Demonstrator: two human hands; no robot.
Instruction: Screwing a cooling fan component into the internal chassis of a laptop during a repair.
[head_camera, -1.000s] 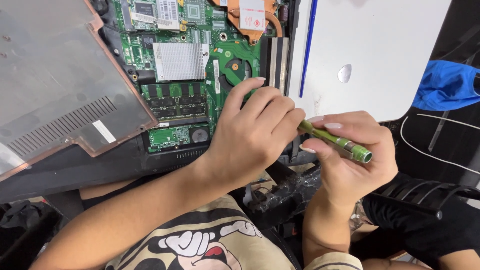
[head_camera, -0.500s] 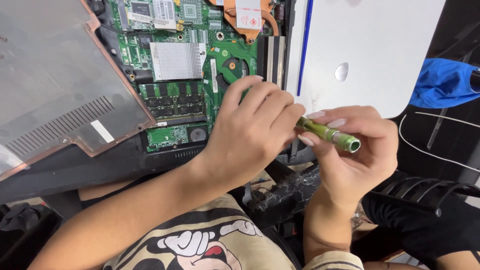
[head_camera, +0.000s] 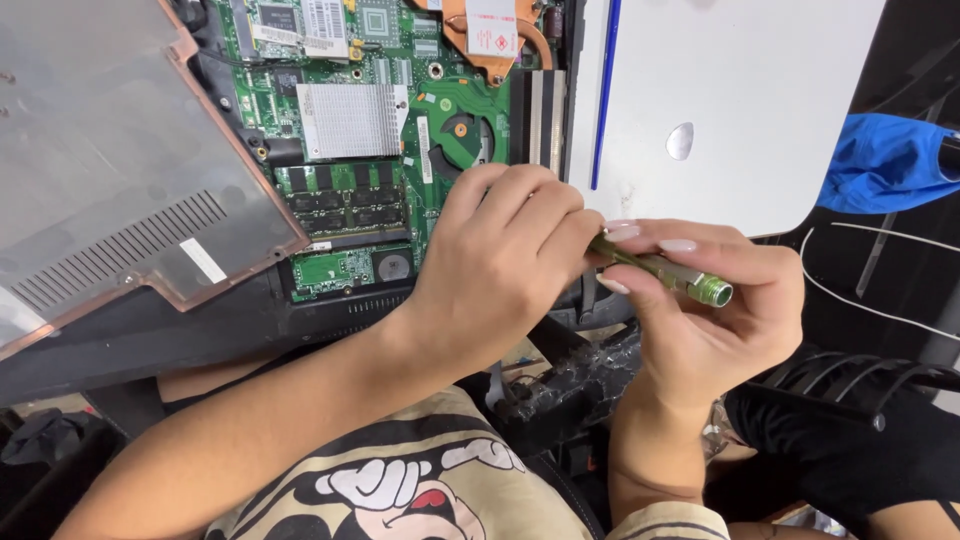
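Right hand (head_camera: 715, 320) closed round a green metal screwdriver (head_camera: 665, 268), thumb and fingertips pinching the barrel, butt end poking out toward the right. Left hand (head_camera: 500, 260) curled over the tool's front end, fingers folded down and gripping there, so tip hidden; could not tell whether a bit sat in place or touched anything. Both hands touching each other at the tool, held just above the near edge of the opened laptop (head_camera: 330, 300).

Just beyond the left knuckles, the bare green circuit board (head_camera: 450, 110), with the memory modules (head_camera: 340, 200) to the left of the hand and a copper heat pipe (head_camera: 500, 50) farther up. Grey bottom cover (head_camera: 110, 170) already off, lying tilted over the left part of the chassis. To the right, near the right hand's fingertips, a white closed laptop (head_camera: 720, 100); past it, a blue cloth (head_camera: 880, 160).

Judged from that: opening-up stage done, panel removed and board exposed. Board parts still seated; tool not at any screw, seemingly being handled or adjusted between the hands, so work on the board itself left.
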